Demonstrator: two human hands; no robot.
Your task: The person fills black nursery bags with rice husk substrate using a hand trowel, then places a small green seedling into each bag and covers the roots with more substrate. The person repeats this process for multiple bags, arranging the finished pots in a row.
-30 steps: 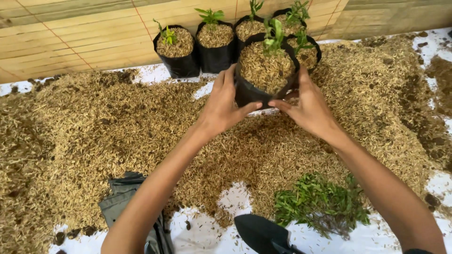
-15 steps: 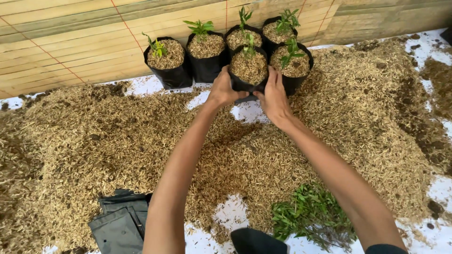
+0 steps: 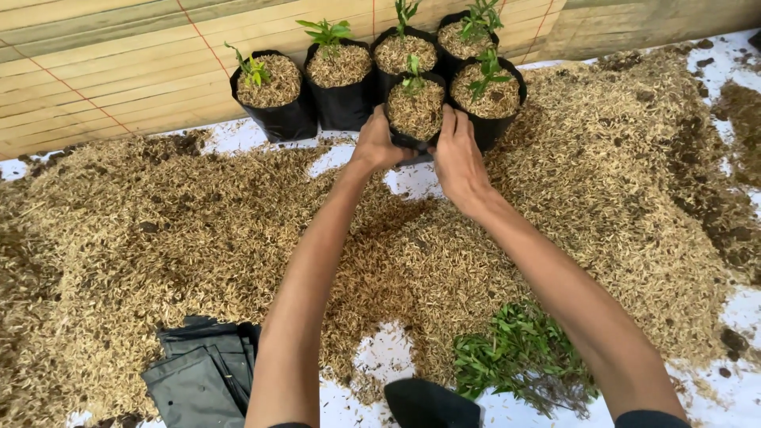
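Observation:
Both of my arms reach far forward. My left hand (image 3: 379, 143) and my right hand (image 3: 456, 157) clasp the two sides of a black grow bag (image 3: 414, 111) filled with husk mix and holding a small green seedling. The bag stands upright among other filled black bags with seedlings (image 3: 341, 75) lined along a bamboo wall (image 3: 103, 71).
A wide pile of rice-husk mix (image 3: 158, 238) covers a white sheet. A stack of flat black bags (image 3: 198, 380) lies at the near left. A bunch of loose green seedlings (image 3: 515, 357) lies at the near right, and a black object (image 3: 428, 404) sits at the bottom edge.
My hands have carried the filled bag away from me and set it down among the row of bags by the wall. The view has shifted with the reach.

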